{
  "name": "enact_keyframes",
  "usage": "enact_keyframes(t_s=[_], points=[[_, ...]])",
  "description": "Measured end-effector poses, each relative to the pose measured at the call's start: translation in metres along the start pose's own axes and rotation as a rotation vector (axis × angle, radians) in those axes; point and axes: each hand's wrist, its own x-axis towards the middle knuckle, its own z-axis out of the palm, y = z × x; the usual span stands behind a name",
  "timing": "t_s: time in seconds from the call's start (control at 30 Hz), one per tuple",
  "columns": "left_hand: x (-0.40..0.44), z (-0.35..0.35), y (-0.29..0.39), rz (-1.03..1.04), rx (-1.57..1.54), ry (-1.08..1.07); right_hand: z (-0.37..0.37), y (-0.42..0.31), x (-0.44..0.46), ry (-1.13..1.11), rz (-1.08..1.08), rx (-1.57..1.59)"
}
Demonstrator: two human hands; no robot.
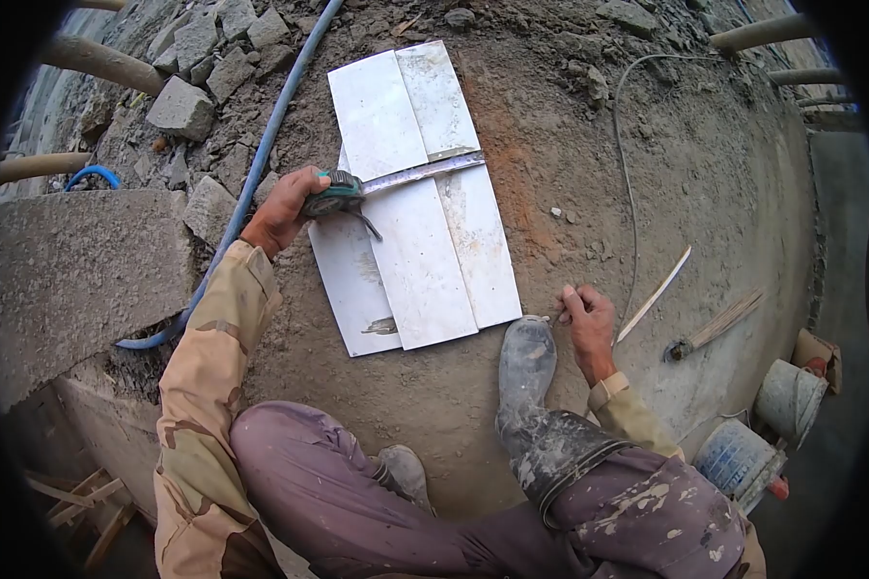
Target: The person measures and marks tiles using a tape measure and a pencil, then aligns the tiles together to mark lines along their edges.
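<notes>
My left hand [285, 210] is closed around a dark tape measure [336, 195] with green trim and a dangling wrist strap. Its pulled-out blade [423, 172] lies across several overlapping white tiles [421, 261] on the ground, reaching close to their right edge. Some tiles carry grey smears, and one has a dark mark near its lower edge. My right hand [591, 330] hovers by the tiles' lower right corner, just above the toe of my grey rubber boot [528, 352]. Its thumb and fingertips are pinched together on something thin that is too small to name.
Broken concrete chunks [182, 108] and a blue hose [257, 169] lie to the left. On the right are a thin cable [626, 164], a wooden strip [655, 294], a brush-like bundle [719, 325] and paint-stained buckets [739, 458]. Wooden poles [101, 63] jut in at the upper left.
</notes>
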Motion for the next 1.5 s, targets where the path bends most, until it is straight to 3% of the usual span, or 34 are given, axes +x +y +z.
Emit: enact_keyframes(t_s=[0.9, 1.13, 1.2, 1.3, 1.37, 1.5], points=[[0.002, -0.006, -0.011, 0.002, -0.103, -0.024, 0.000, -0.006, -0.002, -0.007, -0.004, -0.011], [0.009, -0.026, -0.023, -0.009, -0.124, -0.114, -0.001, -0.006, -0.001, 0.006, 0.007, -0.007], [0.005, -0.019, -0.019, -0.019, -0.139, -0.127, -0.002, -0.002, -0.001, 0.009, 0.001, -0.007], [0.000, -0.014, -0.010, -0.041, -0.216, 0.017, -0.003, 0.001, -0.001, 0.019, -0.002, 0.007], [0.009, -0.020, 0.004, 0.052, 0.002, -0.051, -0.003, 0.004, -0.003, 0.023, 0.003, 0.020], [0.042, -0.005, 0.048, 0.141, -0.005, 0.010, -0.004, 0.006, 0.000, 0.000, -0.011, -0.063]])
